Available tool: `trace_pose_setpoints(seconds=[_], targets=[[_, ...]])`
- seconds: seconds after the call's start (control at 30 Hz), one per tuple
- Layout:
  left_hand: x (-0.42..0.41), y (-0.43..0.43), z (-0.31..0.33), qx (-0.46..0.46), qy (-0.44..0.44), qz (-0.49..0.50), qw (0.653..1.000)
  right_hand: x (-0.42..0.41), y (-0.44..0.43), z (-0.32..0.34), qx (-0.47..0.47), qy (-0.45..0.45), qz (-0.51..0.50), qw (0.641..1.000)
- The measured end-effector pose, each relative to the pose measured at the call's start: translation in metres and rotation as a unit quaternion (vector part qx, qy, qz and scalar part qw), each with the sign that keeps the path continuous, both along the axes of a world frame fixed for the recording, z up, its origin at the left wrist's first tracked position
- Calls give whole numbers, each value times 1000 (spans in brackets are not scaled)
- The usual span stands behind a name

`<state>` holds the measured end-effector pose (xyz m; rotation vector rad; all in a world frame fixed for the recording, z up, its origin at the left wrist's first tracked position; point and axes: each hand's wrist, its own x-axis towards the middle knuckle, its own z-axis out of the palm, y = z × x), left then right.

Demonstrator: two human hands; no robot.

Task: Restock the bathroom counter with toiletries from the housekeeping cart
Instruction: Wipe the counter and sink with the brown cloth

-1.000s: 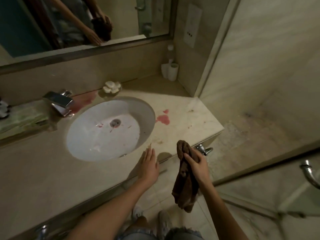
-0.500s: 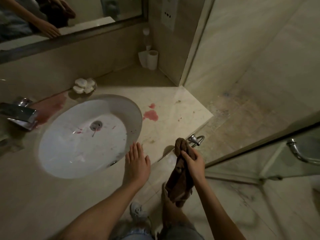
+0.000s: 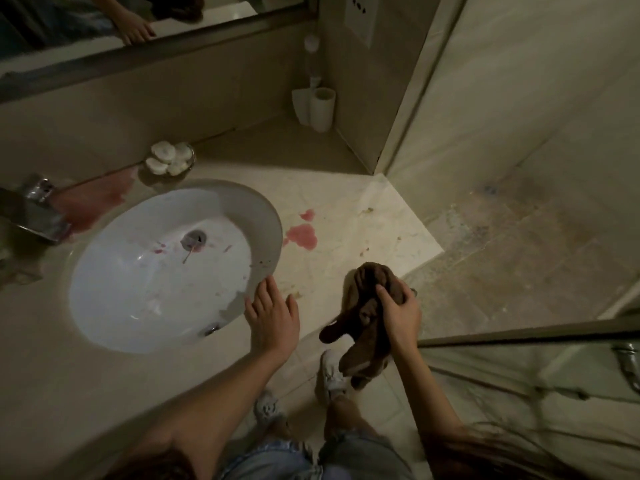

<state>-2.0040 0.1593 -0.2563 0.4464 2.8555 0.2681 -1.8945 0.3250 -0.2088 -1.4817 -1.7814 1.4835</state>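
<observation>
I look down on a beige bathroom counter [image 3: 363, 216] with an oval white sink [image 3: 138, 271]. My left hand [image 3: 272, 317] lies flat with straight fingers on the counter's front edge, beside the sink rim. My right hand [image 3: 398, 308] grips a crumpled brown cloth [image 3: 360, 306] that hangs over the counter's front right edge. A small dish of round white soaps [image 3: 169, 157] sits behind the sink. White paper cups [image 3: 320, 107] stand in the far corner. No housekeeping cart is in view.
Pink spills mark the counter [image 3: 303, 233] right of the sink and near the chrome tap [image 3: 34, 213]; pink specks lie around the drain. A mirror [image 3: 138, 26] runs along the back wall. A glass shower door [image 3: 519, 358] stands at the right above a stained floor.
The view has shifted closer and over the counter. My right hand has lifted the brown cloth up to the counter's front edge. My left hand stays on the edge by the sink.
</observation>
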Motion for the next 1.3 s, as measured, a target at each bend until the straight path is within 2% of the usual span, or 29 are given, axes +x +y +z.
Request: trace_pose_setpoints(seconds=[0.1, 0.2, 0.3, 0.37, 0.43, 0.57, 0.73, 0.8, 0.97, 1.1, 1.2, 1.3], targets=[[-7, 14, -2, 15, 11, 21, 1000, -9, 28, -7, 6, -18, -23, 1000], [-8, 21, -5, 20, 27, 43, 998, -26, 63, -12, 2, -32, -104, 994], [-8, 20, -14, 13, 38, 47, 998, -44, 74, -12, 52, -51, -138, 988], [-9, 20, -16, 12, 43, 53, 998, -49, 60, -14, 124, -85, -84, 985], [-9, 21, -17, 16, 50, 59, 997, -40, 45, -22, 199, -126, 20, 972], [-7, 21, -19, 30, 72, 65, 995, -17, 50, -41, 308, -230, 173, 907], [-4, 22, -27, 79, 119, 81, 986, -57, 76, -37, 289, -291, 212, 887], [-7, 21, -26, 80, 109, 76, 988, -78, 84, -32, 293, -308, 223, 877], [-9, 21, -19, 54, 69, 77, 993, -145, 98, -25, 327, -279, 272, 861], [-9, 20, -21, 65, 59, 76, 993, -224, 86, -26, 327, -205, 345, 856], [-10, 22, -21, 95, 68, 98, 988, -256, 55, -29, 360, -164, 407, 823], [-8, 20, -20, 96, 53, 106, 988, -238, 24, -31, 395, -138, 463, 782]])
